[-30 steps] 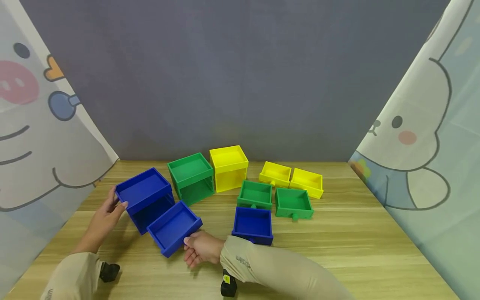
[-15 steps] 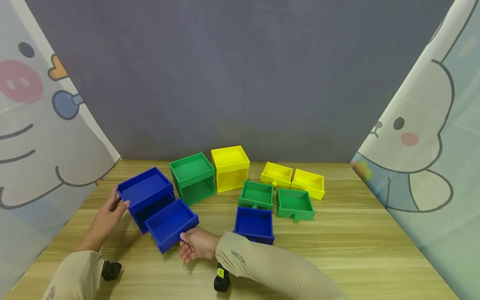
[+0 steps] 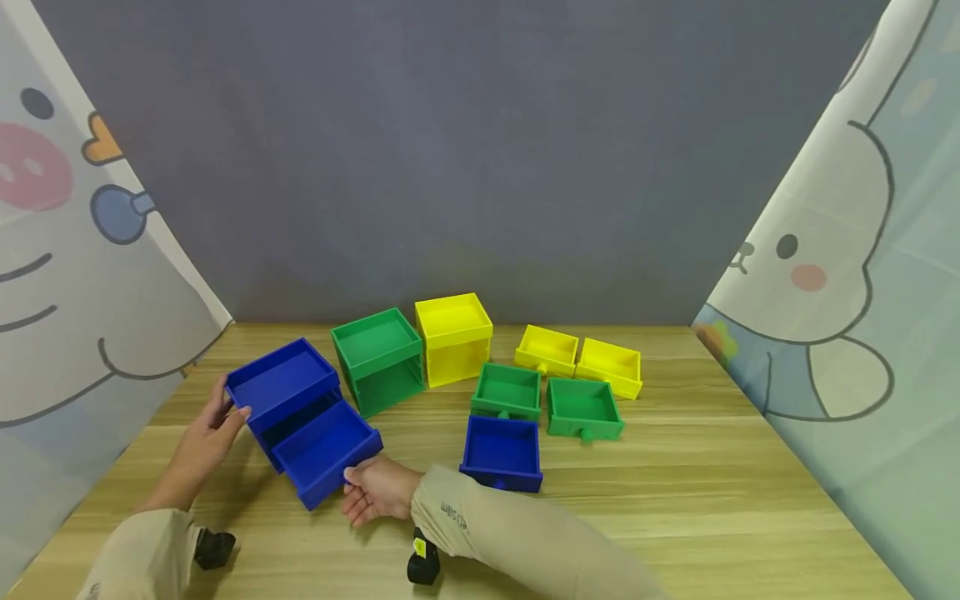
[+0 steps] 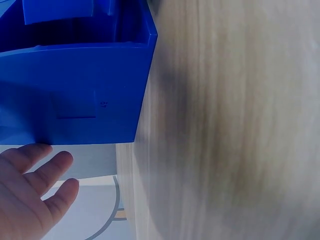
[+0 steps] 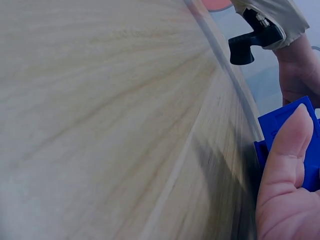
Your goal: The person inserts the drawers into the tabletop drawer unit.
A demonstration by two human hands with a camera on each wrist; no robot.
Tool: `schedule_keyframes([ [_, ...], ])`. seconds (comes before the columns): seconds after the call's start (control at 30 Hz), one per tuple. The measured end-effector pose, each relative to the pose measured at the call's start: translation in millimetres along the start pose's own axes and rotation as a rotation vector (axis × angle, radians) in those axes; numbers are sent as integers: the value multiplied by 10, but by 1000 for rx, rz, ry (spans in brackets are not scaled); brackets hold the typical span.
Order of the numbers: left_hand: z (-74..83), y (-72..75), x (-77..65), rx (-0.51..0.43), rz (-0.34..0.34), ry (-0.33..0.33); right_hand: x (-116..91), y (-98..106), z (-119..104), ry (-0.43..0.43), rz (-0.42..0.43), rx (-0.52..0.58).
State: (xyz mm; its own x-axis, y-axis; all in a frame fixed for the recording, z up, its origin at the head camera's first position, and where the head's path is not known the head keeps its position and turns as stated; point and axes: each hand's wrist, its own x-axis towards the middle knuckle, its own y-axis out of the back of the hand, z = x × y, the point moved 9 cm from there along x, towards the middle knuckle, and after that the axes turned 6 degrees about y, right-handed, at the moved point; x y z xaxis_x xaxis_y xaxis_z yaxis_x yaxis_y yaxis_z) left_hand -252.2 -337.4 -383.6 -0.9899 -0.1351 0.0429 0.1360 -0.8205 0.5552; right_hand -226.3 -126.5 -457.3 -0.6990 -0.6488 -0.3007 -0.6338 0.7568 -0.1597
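A blue drawer cabinet (image 3: 281, 379) stands at the left of the table, turned at an angle. My left hand (image 3: 206, 442) holds its left side, thumb at the front corner; in the left wrist view several fingers (image 4: 52, 167) extend loosely by the far edge of the cabinet wall (image 4: 75, 95). My right hand (image 3: 381, 487) pinches the front of a blue drawer (image 3: 327, 450), around its knob, which is mostly hidden. The drawer's rear part sits inside the cabinet opening; its front part sticks out. In the right wrist view my thumb (image 5: 292, 145) lies against the blue plastic.
A green cabinet (image 3: 377, 342) and a yellow cabinet (image 3: 453, 317) stand behind, without drawers. To the right lie another blue drawer (image 3: 501, 450), green drawers (image 3: 508, 387) and yellow drawers (image 3: 551, 346). A grey backdrop (image 3: 480, 167) rises behind the wooden table (image 3: 675, 492).
My right hand has moved left and brought the blue drawer from in front of the cabinet partly into its opening. My left hand keeps its hold on the cabinet.
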Motion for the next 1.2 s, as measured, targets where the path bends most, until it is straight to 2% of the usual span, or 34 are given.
schedule_keyframes([
  [0.33,1,0,3,-13,2,-20,49,-10,33,-14,13,5],
  [0.63,-8,4,-19,-26,-1,-36,22,-97,57,-21,-8,6],
  [0.9,-5,-7,2,-30,-6,-40,46,-97,51,-8,13,32],
  [1.2,-10,-5,-9,-11,-5,-14,56,-85,62,-15,12,22],
])
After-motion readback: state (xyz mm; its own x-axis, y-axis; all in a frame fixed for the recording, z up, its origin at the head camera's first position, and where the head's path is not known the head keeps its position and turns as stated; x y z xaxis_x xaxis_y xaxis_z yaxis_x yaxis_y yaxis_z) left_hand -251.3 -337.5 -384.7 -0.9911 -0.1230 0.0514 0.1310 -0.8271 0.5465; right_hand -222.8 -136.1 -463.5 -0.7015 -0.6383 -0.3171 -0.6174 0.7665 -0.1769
